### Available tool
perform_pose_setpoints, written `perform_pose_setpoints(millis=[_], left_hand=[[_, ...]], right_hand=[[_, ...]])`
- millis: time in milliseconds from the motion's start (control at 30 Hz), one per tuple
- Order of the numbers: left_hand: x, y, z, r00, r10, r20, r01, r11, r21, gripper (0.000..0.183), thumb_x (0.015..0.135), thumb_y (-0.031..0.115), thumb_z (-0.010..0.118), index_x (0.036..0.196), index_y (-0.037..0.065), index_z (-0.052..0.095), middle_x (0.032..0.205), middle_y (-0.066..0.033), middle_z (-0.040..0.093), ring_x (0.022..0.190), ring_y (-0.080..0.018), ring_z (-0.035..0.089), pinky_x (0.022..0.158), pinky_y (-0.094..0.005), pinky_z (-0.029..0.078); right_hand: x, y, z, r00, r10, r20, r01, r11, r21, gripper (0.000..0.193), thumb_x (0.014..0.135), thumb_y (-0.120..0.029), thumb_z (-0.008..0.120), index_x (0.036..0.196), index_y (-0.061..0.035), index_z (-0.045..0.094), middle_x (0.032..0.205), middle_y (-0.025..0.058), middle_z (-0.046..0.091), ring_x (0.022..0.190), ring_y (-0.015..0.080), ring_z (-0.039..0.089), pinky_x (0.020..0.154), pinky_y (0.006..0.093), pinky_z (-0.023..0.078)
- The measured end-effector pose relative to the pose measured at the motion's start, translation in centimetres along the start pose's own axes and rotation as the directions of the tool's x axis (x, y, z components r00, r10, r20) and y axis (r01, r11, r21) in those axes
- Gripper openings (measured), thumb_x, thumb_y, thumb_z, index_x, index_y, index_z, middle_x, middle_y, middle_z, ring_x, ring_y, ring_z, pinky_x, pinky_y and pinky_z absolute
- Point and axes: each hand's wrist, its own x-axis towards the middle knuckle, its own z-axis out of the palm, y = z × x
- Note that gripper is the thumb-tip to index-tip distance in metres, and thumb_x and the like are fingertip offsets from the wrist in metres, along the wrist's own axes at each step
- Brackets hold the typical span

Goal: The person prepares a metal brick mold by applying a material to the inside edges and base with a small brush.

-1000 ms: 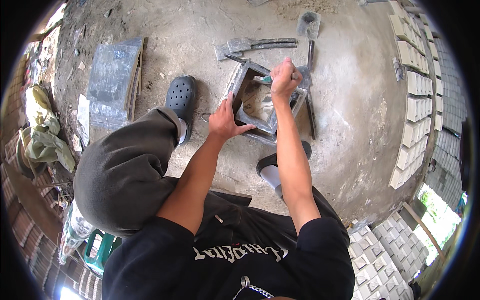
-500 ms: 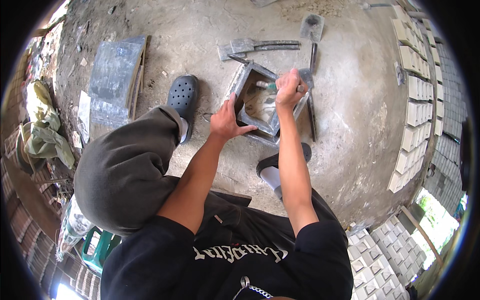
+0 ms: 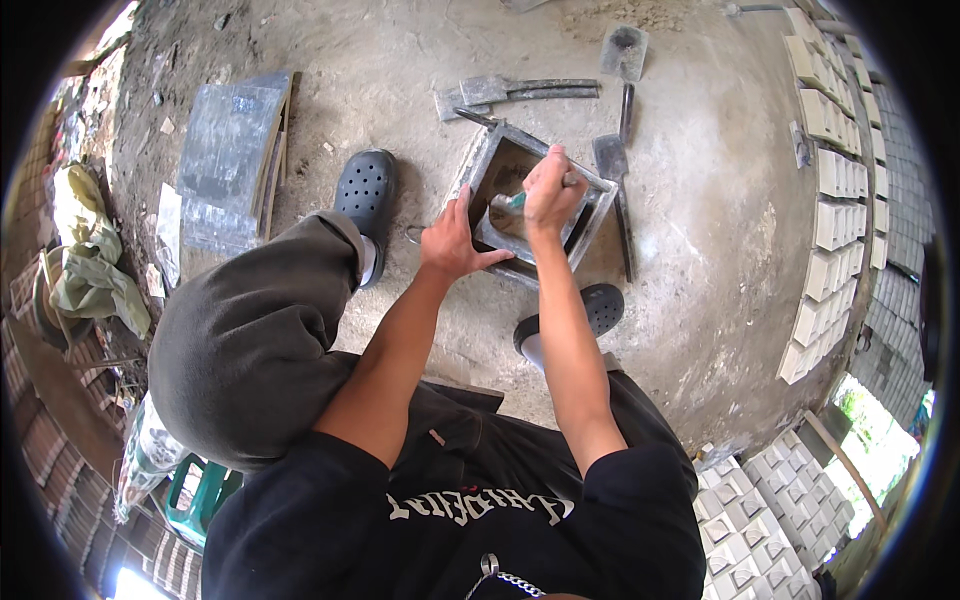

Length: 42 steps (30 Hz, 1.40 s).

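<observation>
A boxy grey metal mould (image 3: 597, 212) stands on the concrete floor between my feet, its hollow top facing up. My left hand (image 3: 458, 240) grips its near-left corner, fingers over the left wall and thumb stretched along the near edge. Closed in a fist, my right hand (image 3: 553, 192) is over the mould's middle and holds a brush (image 3: 514, 201) by its handle. The brush has a teal band, and its head points left, down inside the mould. My right hand and forearm hide part of the cavity; the bristles are hard to make out.
Flat-bladed trowels (image 3: 485, 91) lie beyond the mould, another trowel (image 3: 609, 156) close on its right. Thin grey plates (image 3: 225, 150) are stacked at left. Rows of pale moulded blocks (image 3: 838, 175) line the right side. A green plastic stool (image 3: 200, 500) is at lower left.
My right hand has moved left and slightly toward me, bringing the brush lower in the mould. It has uncovered the trowel blade on the right. My left hand has stayed in place.
</observation>
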Motion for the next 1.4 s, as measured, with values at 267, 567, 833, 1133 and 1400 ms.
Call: perform_pose_setpoints(millis=[267, 567, 833, 1133, 1400], left_hand=[[0.1, 0.2, -0.1, 1.0, -0.013, 0.025, 0.014, 1.0, -0.009, 0.14, 0.05, 0.075, 0.079, 0.152, 0.003, 0.015, 0.124, -0.0155, 0.055, 0.106, -0.0315, 0.063, 0.078, -0.0418, 0.057], [0.1, 0.0, -0.1, 1.0, 0.008, -0.011, -0.008, 1.0, -0.018, 0.139, 0.051, 0.074, 0.08, 0.152, 0.003, 0.016, 0.123, -0.0152, 0.055, 0.107, -0.0309, 0.063, 0.079, -0.0411, 0.057], [0.2, 0.2, 0.1, 0.997, 0.03, -0.065, -0.031, 0.999, -0.012, 0.139, 0.049, 0.073, 0.08, 0.151, 0.001, 0.02, 0.115, -0.014, 0.059, 0.098, -0.0296, 0.066, 0.071, -0.0401, 0.058], [0.0, -0.1, 0.1, 0.992, 0.065, -0.112, -0.066, 0.998, -0.009, 0.139, 0.048, 0.073, 0.08, 0.15, 0.001, 0.021, 0.114, -0.0148, 0.059, 0.096, -0.0305, 0.066, 0.068, -0.0403, 0.058], [0.2, 0.3, -0.3, 0.998, 0.045, -0.046, -0.046, 0.999, -0.022, 0.14, 0.05, 0.074, 0.08, 0.151, 0.001, 0.018, 0.12, -0.016, 0.057, 0.103, -0.0312, 0.065, 0.076, -0.0398, 0.057]], right_hand=[[2.5, 2.3, 1.7, 0.979, -0.204, -0.005, 0.199, 0.963, -0.179, 0.046, 0.097, -0.029, 0.052, 0.062, 0.0015, 0.05, 0.048, 0.0006, 0.042, 0.048, 0.0089, 0.039, 0.044, 0.0327, 0.029], [2.6, -1.4, 0.3, 0.975, -0.221, -0.005, 0.215, 0.943, 0.255, 0.045, 0.096, -0.019, 0.049, 0.054, -0.0076, 0.037, 0.05, -0.0032, 0.039, 0.045, 0.0057, 0.032, 0.043, 0.0265, 0.023], [3.5, 0.7, 0.1, 0.983, -0.182, 0.02, 0.171, 0.952, 0.253, 0.045, 0.096, -0.02, 0.05, 0.055, -0.0072, 0.036, 0.05, -0.0018, 0.038, 0.044, 0.0062, 0.031, 0.041, 0.0269, 0.022], [2.1, 1.6, -0.5, 0.914, -0.399, 0.073, 0.379, 0.904, 0.2, 0.046, 0.096, -0.018, 0.048, 0.053, -0.006, 0.036, 0.051, 0.0005, 0.042, 0.047, 0.0079, 0.036, 0.045, 0.0282, 0.026], [3.1, 1.6, -2.0, 0.846, -0.527, 0.077, 0.505, 0.84, 0.198, 0.043, 0.097, -0.017, 0.047, 0.057, -0.0036, 0.038, 0.053, -0.0006, 0.041, 0.047, 0.0085, 0.034, 0.045, 0.0294, 0.026]])
